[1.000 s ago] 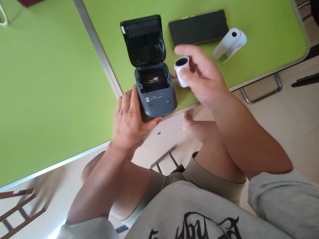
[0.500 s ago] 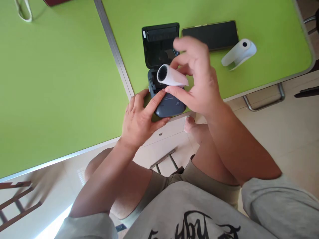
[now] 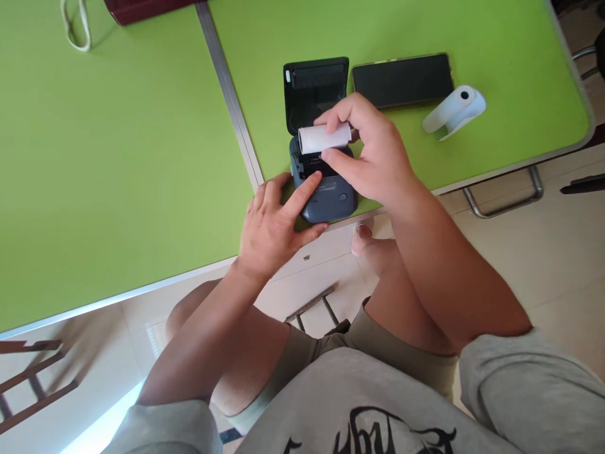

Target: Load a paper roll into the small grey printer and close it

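This looks like a home or another informal indoor room, though which cannot be told for sure: a smooth bright-green tabletop with silvery metal edging (image 3: 118, 94) stretches from nine to two o'clock. Pale beige floor tiles (image 3: 558, 271) lie at three o'clock, a frame of slim brown bars (image 3: 40, 407) stands at eight, and olive-brown fabric shorts (image 3: 307, 343) at six suggest casual surroundings.

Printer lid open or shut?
Open: the lid is swung back from the printer, its dark underside and the paper bay both showing.
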{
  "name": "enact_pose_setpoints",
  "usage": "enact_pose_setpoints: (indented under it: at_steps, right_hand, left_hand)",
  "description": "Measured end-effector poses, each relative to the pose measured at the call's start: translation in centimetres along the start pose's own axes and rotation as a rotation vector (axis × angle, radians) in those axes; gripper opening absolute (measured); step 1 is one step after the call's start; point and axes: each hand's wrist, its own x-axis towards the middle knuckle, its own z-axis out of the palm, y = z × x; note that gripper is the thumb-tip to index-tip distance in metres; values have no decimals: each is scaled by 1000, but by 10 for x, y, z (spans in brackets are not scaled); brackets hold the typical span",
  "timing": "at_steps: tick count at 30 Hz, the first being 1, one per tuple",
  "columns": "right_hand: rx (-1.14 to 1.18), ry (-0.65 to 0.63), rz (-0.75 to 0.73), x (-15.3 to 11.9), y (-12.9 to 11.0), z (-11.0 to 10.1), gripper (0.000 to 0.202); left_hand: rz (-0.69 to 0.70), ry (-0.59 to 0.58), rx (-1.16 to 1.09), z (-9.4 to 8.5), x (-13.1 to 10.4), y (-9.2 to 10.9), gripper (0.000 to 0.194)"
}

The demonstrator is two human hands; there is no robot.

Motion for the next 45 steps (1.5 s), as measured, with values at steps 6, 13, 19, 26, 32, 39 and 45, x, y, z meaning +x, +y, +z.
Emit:
enact_pose_setpoints:
  at_steps: [6,13,19,26,32,39,45]
  right_hand:
    - [-3,20,-23,4,5,0,16]
    - [-160,153,-6,-2,-8,-14,13]
    - [-53,103,-180,2,11,0,14]
    - [28,99,-245,7,21,3,11]
    - [144,78,-170,9,28,10,11]
    - [195,77,-197,6,28,12,10]
    - [272,36,-269,-8,23,7,7]
  left_hand:
    - [24,9,17,0,-1,-1,80]
    - [47,39,37,0,-1,0,79]
    - [48,47,54,3,-1,-2,80]
    - [71,81,63,4,-1,-2,79]
    - [70,83,67,4,-2,-2,80]
    - [66,83,39,7,-2,-3,83]
    - [41,127,-27,9,-3,-3,98]
